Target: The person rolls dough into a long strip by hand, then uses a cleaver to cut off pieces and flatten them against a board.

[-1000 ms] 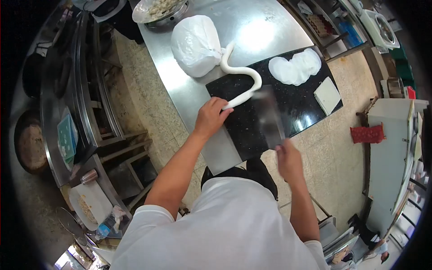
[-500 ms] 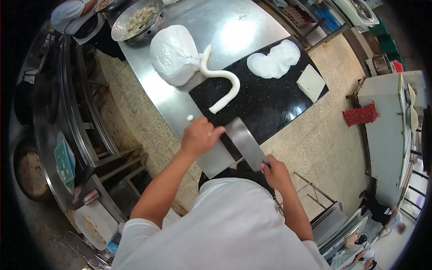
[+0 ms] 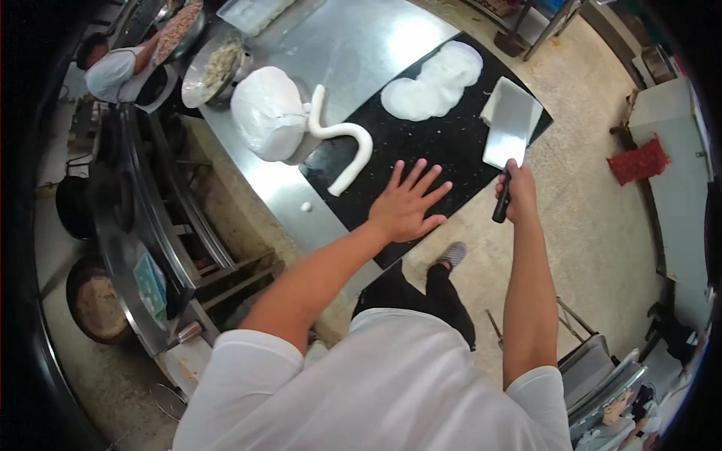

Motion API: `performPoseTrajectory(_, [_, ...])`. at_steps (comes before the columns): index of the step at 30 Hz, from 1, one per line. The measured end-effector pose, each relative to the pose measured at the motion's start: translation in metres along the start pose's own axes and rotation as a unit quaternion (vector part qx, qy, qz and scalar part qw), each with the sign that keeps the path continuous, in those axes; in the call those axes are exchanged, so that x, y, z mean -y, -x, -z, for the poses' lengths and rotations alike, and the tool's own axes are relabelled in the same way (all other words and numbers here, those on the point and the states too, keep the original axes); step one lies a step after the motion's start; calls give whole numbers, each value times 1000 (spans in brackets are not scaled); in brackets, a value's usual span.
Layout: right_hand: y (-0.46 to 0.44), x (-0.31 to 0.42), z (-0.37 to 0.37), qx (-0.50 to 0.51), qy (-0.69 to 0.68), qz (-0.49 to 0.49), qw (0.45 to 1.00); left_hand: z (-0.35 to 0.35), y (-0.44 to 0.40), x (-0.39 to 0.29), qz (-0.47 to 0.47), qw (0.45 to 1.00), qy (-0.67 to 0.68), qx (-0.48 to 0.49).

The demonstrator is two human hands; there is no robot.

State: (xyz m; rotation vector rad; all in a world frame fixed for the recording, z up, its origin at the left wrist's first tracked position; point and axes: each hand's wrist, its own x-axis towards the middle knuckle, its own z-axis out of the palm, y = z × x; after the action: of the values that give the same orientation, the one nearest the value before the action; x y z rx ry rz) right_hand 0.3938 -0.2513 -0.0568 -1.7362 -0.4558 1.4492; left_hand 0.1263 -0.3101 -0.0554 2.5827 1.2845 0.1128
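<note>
My right hand (image 3: 517, 194) grips the black handle of a broad-bladed cleaver (image 3: 508, 134). Its blade lies over or just above a white folded cloth or pad (image 3: 535, 113) at the right corner of the black stone board (image 3: 421, 161); contact is unclear. Fingers spread, my left hand (image 3: 410, 204) is palm down at the board's near part, holding nothing. Beyond it, a curved rope of white dough (image 3: 359, 139) stretches from the board towards a plastic-covered white mound (image 3: 267, 113). Overlapping thin white rounds (image 3: 432, 81) sit at the board's far side. A tiny white piece (image 3: 306, 207) rests on the steel.
A steel table (image 3: 331, 45) carries the board. At its far left stands a metal bowl of pale food (image 3: 218, 71), near another person (image 3: 124, 75) holding a pan. Stove counters run along the left. A red mesh sack (image 3: 638, 160) lies on the right.
The cleaver has swung from near my body out to the right corner of the board. My left hand has moved right and spread its fingers over the board. The camera view has shifted.
</note>
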Motion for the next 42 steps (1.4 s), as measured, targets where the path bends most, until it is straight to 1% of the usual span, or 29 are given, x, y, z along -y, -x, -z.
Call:
performPoseTrajectory(2, [16, -2, 1, 26, -17, 22, 999, -1, -1, 5, 2, 1000, -1, -22])
performPoseTrajectory(4, [46, -18, 13, 41, 111, 43, 992, -1, 1, 6, -2, 998, 60, -14])
performPoseTrajectory(5, [64, -34, 20, 67, 206, 48, 975, -2, 0, 9, 14, 992, 118, -32])
performPoseTrajectory(6, [83, -49, 24, 94, 298, 56, 948, 2, 2, 10, 18, 992, 119, -33])
performPoseTrajectory(8, [132, -71, 16, 219, 404, 73, 885, 12, 13, 8, -74, 994, 64, -54])
performPoseTrajectory(9, [148, -96, 12, 274, 391, 132, 869, 3, 23, 10, -132, 989, 58, -23])
performPoseTrajectory(10, [151, -119, 6, 323, 374, 190, 848, 1, 31, 10, -136, 989, 63, -18])
performPoseTrajectory(11, [143, -126, 1, 318, 375, 182, 851, -2, 36, 9, -145, 987, 75, 7])
performPoseTrajectory(12, [132, -131, -6, 285, 395, 214, 847, -6, 32, 14, -157, 984, 82, 30])
performPoseTrajectory(13, [130, -129, -10, 255, 414, 241, 840, -5, 21, 20, -176, 983, 47, 20])
performPoseTrajectory(14, [123, -125, -14, 251, 410, 230, 846, -2, 11, 27, -182, 981, 53, 31])
performPoseTrajectory(16, [100, -71, -24, 281, 464, 37, 839, 5, -23, 36, -164, 986, 13, 6])
performPoseTrajectory(17, [89, -48, -28, 270, 462, 53, 843, 8, -38, 41, -156, 988, 7, -3])
performPoseTrajectory(19, [85, -25, -35, 279, 494, -48, 822, 10, -56, 46, -161, 986, -2, -30])
performPoseTrajectory(20, [93, -36, -29, 278, 493, -50, 823, 7, -56, 44, -156, 987, 6, -47])
performPoseTrajectory(22, [122, -75, -11, 268, 476, 105, 831, 5, -24, 31, -169, 985, 32, -22])
performPoseTrajectory(24, [160, -107, 2, 305, 412, 81, 855, 8, 13, 17, -276, 951, 74, 118])
performPoseTrajectory(25, [157, -109, -2, 306, 413, 79, 854, 3, 7, 21, -275, 951, 76, 119])
performPoseTrajectory(27, [166, -122, -7, 208, 465, 48, 859, -12, 6, 16, -303, 948, 65, 69])
performPoseTrajectory(28, [163, -112, -12, 208, 463, 35, 861, -11, 1, 18, -306, 946, 75, 77])
performPoseTrajectory(29, [151, -87, -20, 202, 496, 29, 844, -4, -14, 26, -280, 955, 65, 68])
performPoseTrajectory(30, [134, -68, -28, 196, 530, 35, 824, 4, -31, 35, -253, 965, 46, 51])
performPoseTrajectory(33, [94, -48, -40, 203, 557, 63, 803, 11, -61, 58, -227, 974, 12, -2])
performPoseTrajectory(36, [127, -65, -36, 161, 533, 87, 826, 1, -51, 51, -250, 968, 32, -17])
performPoseTrajectory(37, [142, -75, -27, 198, 505, 50, 839, 1, -31, 39, -238, 970, 44, 33])
performPoseTrajectory(38, [150, -108, -9, 236, 461, 47, 854, -3, -6, 26, -242, 968, 37, 49])
performPoseTrajectory(39, [164, -135, -2, 204, 465, 99, 856, -9, 11, 10, -270, 959, 62, 61])
performPoseTrajectory(40, [173, -123, -2, 221, 482, 29, 847, -11, 8, 4, -302, 947, 83, 70])
performPoseTrajectory(42, [168, -101, -9, 152, 516, -14, 843, -12, -15, 9, -290, 952, 73, 65])
